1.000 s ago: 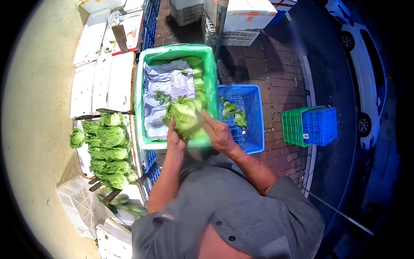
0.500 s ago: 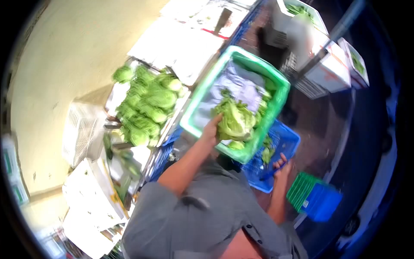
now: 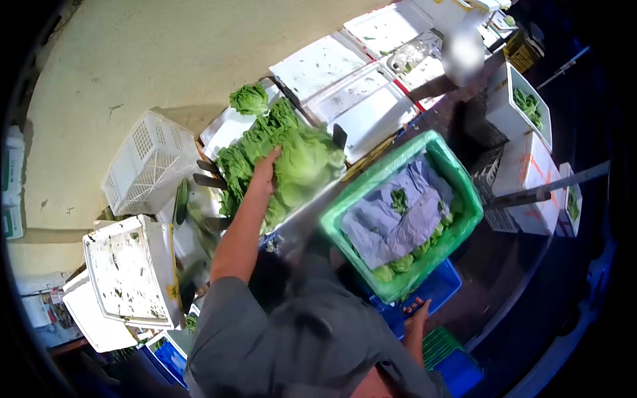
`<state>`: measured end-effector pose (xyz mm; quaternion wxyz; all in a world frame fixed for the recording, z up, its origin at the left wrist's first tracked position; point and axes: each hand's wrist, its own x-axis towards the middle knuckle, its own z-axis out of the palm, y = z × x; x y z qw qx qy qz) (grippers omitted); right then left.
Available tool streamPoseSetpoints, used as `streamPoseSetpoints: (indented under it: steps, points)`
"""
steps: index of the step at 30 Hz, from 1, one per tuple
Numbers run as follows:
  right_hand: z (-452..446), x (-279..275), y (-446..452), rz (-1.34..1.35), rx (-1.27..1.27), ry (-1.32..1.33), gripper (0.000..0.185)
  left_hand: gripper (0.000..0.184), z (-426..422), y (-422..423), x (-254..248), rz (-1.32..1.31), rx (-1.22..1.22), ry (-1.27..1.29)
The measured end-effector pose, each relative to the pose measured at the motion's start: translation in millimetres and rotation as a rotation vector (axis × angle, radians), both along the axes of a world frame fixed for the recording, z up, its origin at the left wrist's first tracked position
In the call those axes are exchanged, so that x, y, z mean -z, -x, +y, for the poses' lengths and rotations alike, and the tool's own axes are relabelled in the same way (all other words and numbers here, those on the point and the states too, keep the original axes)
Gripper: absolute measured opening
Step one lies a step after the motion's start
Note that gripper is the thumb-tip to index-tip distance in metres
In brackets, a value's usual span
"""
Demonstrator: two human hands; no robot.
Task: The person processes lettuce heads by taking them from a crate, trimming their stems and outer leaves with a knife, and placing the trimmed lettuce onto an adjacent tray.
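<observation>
My left hand (image 3: 267,171) is closed on the side of a leafy green lettuce (image 3: 302,166), just over a pile of lettuces (image 3: 242,169) on a white foam lid. Whether the held head touches the pile, I cannot tell. Lower right, my right hand (image 3: 417,314) is beside a blue plastic crate (image 3: 441,292), its fingers curled; what they hold is unclear. Between the hands stands a crate lined with green plastic (image 3: 434,262), with purple-grey paper (image 3: 391,202) and lettuces (image 3: 401,264) along its side.
A single lettuce (image 3: 249,99) lies behind the pile. White foam boxes (image 3: 361,99) line the wall, and a white perforated basket (image 3: 149,159) stands left. A stained foam lid (image 3: 126,272) is lower left. On the right are foam boxes of greens (image 3: 527,106) and a metal pole (image 3: 564,186).
My left hand has carried the lettuce left, from over the green-lined crate to the lettuce pile. The view has shifted. The blue tool seen in my right hand earlier is no longer clear.
</observation>
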<state>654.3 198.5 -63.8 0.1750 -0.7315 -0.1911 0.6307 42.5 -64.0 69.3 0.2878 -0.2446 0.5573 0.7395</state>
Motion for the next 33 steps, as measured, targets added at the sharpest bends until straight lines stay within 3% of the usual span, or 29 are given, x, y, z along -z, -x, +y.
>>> streamPoseSetpoints:
  steps: [1, 2, 8, 14, 17, 18, 21, 22, 25, 26, 27, 29, 31, 33]
  points:
    - [-1, -1, 8, 0.001, -0.015, -0.01, 0.054, 0.044, -6, 24, 0, 0.054, 0.006, 0.008]
    - [-3, -2, 14, 0.017, -0.034, -0.012, 0.054, 0.044, -17, 55, 31, 0.1, -0.002, -0.122]
    - [-18, -21, 70, -0.146, -0.061, 0.037, 0.054, 0.05, -21, 169, 49, 0.204, 0.089, 0.037]
    - [-37, -24, 96, -0.159, -0.173, 0.015, 0.065, 0.051, -12, 220, 82, 0.237, 0.196, 0.046]
    - [-36, -25, 117, -0.291, -0.279, -0.01, 0.056, 0.051, -7, 231, 109, 0.223, 0.196, 0.017]
    - [-35, -35, 132, -0.277, -0.333, -0.078, 0.044, 0.052, -7, 232, 105, 0.183, 0.208, -0.029]
    - [-10, -52, 186, -0.334, -0.538, -0.434, 0.038, 0.052, -9, 237, 123, 0.185, 0.178, 0.031]
    - [8, -60, 212, -0.307, -0.657, -0.588, 0.024, 0.052, -8, 235, 108, 0.13, 0.174, 0.052]
    - [57, -107, 343, -0.08, -0.869, -0.769, 0.014, 0.052, -7, 230, 108, 0.189, 0.154, 0.183]
    - [67, -128, 400, -0.064, -1.053, -0.904, 0.015, 0.053, -12, 230, 126, 0.259, 0.178, -0.043]
    - [70, -148, 459, -0.047, -1.136, -0.932, 0.015, 0.053, -15, 230, 130, 0.244, 0.169, -0.053]
    - [77, -147, 560, -0.005, -1.369, -1.162, 0.016, 0.052, -18, 231, 132, 0.213, 0.156, -0.069]
    - [52, -156, 666, 0.046, -1.596, -1.093, 0.02, 0.046, -23, 233, 130, 0.167, 0.154, -0.013]
    - [39, -110, 746, -0.031, -1.788, -1.079, 0.029, 0.042, -29, 238, 112, 0.15, 0.194, -0.042]
